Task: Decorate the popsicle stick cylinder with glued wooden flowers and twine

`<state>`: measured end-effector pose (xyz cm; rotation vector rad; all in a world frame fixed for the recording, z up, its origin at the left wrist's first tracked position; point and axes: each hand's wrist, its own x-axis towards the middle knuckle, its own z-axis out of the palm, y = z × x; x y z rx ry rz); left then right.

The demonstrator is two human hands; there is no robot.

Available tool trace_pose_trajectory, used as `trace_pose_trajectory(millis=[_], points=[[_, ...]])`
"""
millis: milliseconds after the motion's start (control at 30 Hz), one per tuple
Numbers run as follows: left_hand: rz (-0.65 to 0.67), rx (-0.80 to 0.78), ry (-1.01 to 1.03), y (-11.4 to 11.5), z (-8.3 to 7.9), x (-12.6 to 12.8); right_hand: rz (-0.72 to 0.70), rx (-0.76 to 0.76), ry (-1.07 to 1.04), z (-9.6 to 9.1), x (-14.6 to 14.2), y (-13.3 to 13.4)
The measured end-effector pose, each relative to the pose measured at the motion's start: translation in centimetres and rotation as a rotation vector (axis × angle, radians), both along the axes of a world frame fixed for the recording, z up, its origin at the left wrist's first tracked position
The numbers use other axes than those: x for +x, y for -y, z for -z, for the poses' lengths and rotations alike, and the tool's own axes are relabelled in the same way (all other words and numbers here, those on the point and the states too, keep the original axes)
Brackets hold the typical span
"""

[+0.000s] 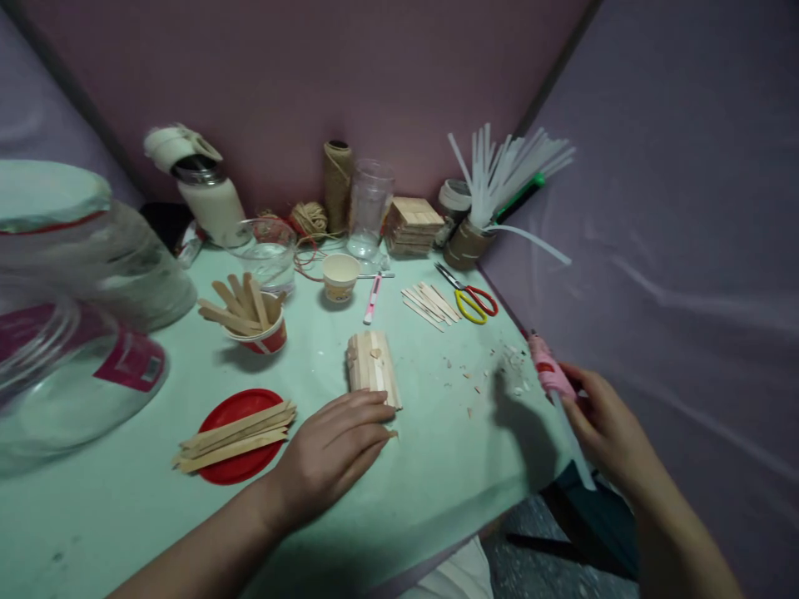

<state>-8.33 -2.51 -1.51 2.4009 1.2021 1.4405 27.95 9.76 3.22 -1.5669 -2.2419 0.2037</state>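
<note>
In the middle of the tabletop (437, 466): a panel of wooden sticks (373, 368). Against its near edge, fingertips of the left hand (334, 453), palm down, grip released. Past the right edge, right hand (602, 424), grip clenched around a pink glue gun (549, 370).

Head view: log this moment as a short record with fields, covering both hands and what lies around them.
resting: left hand palm down on the table, fingers at the near end of the craft-stick bundle
holding: right hand grips a pink glue gun at the table's right edge
near left: red plate carrying flat wooden sticks; red cup of sticks behind it
far: scissors beside loose sticks
debris: wood chips near the glue gun
</note>
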Motion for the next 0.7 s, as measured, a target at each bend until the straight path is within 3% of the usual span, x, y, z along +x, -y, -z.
trace_pose_trajectory(millis=[167, 300, 367, 467, 600, 700], points=[[-0.009, 0.043, 0.006, -0.3, -0.7, -0.4, -0.052, 0.06, 0.172, 5.5, 3.6, -1.5], [-0.069, 0.101, -0.006, -0.8, -1.5, -0.7, -0.052, 0.054, 0.165, 7.3, 3.7, -2.2], [-0.086, 0.128, -0.037, -1.1, -2.0, -0.9, -0.029, 0.077, 0.147, 6.6, 2.9, -1.8], [-0.138, 0.185, -0.109, -1.6, -2.5, -1.1, -0.025, 0.165, 0.018, 3.2, -0.4, 0.0], [-0.224, 0.271, -0.198, -2.2, -2.9, -1.2, -0.351, -0.019, -0.385, -1.8, -8.2, 2.9], [-0.229, 0.298, -0.267, -2.6, -2.8, -1.4, -0.495, -0.207, -0.524, -3.1, -13.6, 3.4]])
